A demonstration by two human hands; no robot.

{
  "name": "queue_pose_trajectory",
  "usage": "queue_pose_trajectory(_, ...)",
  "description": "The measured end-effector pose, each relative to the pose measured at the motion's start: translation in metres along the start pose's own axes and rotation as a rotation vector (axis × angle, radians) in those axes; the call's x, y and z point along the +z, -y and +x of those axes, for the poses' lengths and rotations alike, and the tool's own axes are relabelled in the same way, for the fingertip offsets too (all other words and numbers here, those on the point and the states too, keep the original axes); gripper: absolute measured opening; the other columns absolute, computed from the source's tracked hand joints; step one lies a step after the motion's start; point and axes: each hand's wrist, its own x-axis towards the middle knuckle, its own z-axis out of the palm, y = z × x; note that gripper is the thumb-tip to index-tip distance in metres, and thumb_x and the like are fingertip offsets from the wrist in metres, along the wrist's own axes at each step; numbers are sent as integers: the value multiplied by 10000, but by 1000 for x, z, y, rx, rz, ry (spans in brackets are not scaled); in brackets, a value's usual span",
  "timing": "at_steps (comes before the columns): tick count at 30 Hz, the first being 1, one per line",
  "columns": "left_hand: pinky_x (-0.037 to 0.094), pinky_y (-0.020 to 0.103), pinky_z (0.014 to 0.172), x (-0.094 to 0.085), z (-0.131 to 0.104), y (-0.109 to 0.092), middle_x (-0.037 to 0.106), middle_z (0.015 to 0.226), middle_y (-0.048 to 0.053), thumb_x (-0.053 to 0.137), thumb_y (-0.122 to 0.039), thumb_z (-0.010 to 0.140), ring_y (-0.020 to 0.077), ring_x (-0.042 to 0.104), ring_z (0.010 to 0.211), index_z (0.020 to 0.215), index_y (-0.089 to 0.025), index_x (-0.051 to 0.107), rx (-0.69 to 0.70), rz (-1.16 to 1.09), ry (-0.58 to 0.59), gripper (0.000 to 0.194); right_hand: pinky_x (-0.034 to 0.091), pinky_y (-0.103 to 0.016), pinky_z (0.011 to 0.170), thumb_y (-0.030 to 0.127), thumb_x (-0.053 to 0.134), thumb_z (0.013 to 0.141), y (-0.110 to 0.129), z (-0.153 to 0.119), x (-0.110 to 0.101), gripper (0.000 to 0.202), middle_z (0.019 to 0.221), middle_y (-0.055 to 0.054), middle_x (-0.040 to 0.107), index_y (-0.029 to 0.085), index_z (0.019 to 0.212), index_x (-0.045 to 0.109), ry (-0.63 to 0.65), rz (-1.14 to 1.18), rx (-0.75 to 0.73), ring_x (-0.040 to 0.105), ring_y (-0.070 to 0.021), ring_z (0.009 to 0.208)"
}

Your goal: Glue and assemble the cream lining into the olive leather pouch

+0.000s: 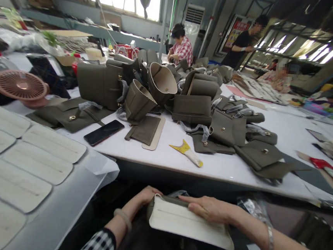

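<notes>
An olive-green handbag (149, 211) lies tilted over my lap, below the table edge, with its cream-coloured oblong base panel (189, 224) facing me. A thin line runs along that panel. My left hand (149, 194) grips the far left corner of the bag, its fingertips partly hidden behind it. My right hand (210, 208) holds the bag's upper edge, thumb on the panel side and fingers stretched along the top. A bit of clear plastic wrap (179, 194) shows behind the bag between my hands.
Many olive bags (193, 108) are piled on the white table (140, 157) ahead. A phone (104, 132), a yellow-and-white scraper (187, 152) and a pink fan (21, 87) lie nearer. Cream panels (38, 172) cover a side surface at left. Several people (184, 48) are farther back.
</notes>
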Motion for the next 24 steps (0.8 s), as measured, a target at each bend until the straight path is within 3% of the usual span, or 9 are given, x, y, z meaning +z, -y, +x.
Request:
queue_pose_trajectory(3,441,392,967,-21,-1,-23,730,1086,87,624,-543,820,268,621,1077,969,-131,746,71,119,22,455,407,-473,1028,580,353,980,-19,-16,-3,552,1375,-92,587,342,1477,385,-1,66,35,576,-330,1216)
queue_pose_trajectory(6,470,323,854,-29,-14,-47,762,1014,55,591,-595,804,258,657,976,993,-167,777,117,219,147,504,339,-448,1102,556,393,974,-32,-23,-5,527,1471,-43,487,355,1460,406,20,148,16,483,-301,1322)
queue_pose_trajectory(9,466,289,703,-26,-26,-62,772,842,12,701,-521,710,245,667,834,923,-206,800,122,353,243,394,323,-416,1120,538,454,952,-38,-22,-5,527,1474,-28,481,333,1437,450,20,238,8,468,-283,1338)
queue_pose_trajectory(16,432,271,648,-16,-23,-77,756,766,-17,673,-454,723,241,657,817,866,-257,808,136,600,274,279,456,-366,972,529,448,949,-23,5,3,453,1324,-23,631,345,1340,583,-57,181,-57,615,-272,1167)
queue_pose_trajectory(20,447,302,723,-9,-23,-87,764,894,9,676,-466,725,261,661,878,960,-267,785,160,715,233,326,437,-401,981,582,627,826,-10,25,10,445,1178,-38,717,325,1180,711,-190,272,-62,643,-303,1105)
queue_pose_trajectory(22,434,339,807,1,-31,-92,734,1066,41,668,-425,738,283,630,974,1076,-252,733,212,774,142,386,385,-424,1043,557,710,759,-13,27,10,390,1108,-19,744,325,1069,757,-321,354,-54,634,-305,1117)
queue_pose_trajectory(24,406,363,868,17,-44,-95,692,1119,61,620,-323,773,279,586,1033,1065,-229,688,316,816,39,314,339,-415,1092,582,651,804,-25,18,13,382,1146,-8,730,305,1044,758,-512,473,-32,596,-282,1178)
